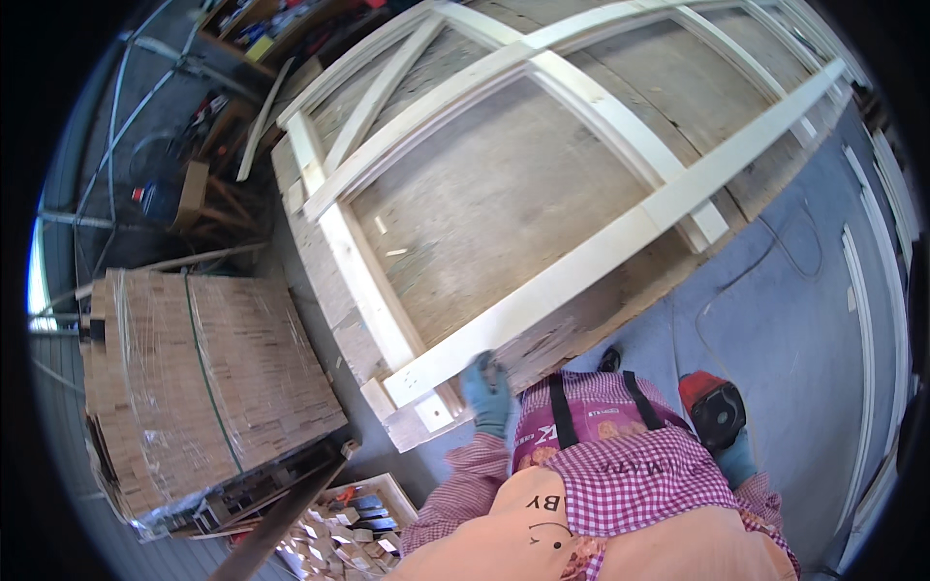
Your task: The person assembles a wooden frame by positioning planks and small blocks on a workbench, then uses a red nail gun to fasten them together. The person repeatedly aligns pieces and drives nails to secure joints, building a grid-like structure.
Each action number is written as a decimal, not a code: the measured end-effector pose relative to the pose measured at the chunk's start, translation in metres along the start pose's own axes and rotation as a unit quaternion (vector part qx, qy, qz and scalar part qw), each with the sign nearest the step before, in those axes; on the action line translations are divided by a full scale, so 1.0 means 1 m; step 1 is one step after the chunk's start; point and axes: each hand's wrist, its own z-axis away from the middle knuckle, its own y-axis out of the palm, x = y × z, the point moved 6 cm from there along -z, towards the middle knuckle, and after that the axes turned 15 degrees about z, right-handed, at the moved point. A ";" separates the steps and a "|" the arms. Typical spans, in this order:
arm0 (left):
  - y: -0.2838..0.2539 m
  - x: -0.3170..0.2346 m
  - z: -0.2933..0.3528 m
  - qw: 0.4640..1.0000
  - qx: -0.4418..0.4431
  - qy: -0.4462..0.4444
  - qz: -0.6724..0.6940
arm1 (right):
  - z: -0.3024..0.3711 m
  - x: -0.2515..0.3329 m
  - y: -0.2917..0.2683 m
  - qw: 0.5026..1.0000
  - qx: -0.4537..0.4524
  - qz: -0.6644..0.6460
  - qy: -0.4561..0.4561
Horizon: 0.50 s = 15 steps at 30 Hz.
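Note:
A pale wooden frame of crossed boards lies on a large, worn wooden worktable. My left hand, in a teal glove, is at the near edge of the front long board, close to its left end. Its fingers are curled against the board's edge; their tips are partly hidden. Low on my right side, away from the frame, my gloved right hand grips a red and black power tool that looks like a nail gun. The tool's body covers most of that hand's fingers.
A wrapped stack of wood blocks stands left of the worktable. Below it is a box of loose wood pieces. A thin hose runs over the floor at right, near long white strips. Shelving stands at far left.

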 end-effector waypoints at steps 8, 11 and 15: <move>0.278 -0.085 0.001 0.850 0.334 -0.255 0.316 | -0.095 -0.070 -0.077 0.991 -0.062 -0.113 0.032; 0.336 -0.086 -0.019 0.802 0.259 -0.417 0.341 | -0.161 -0.031 -0.114 0.970 -0.004 -0.216 0.114; 0.428 -0.088 -0.024 0.788 0.263 -0.443 0.337 | -0.242 -0.012 -0.137 0.925 0.086 -0.325 0.179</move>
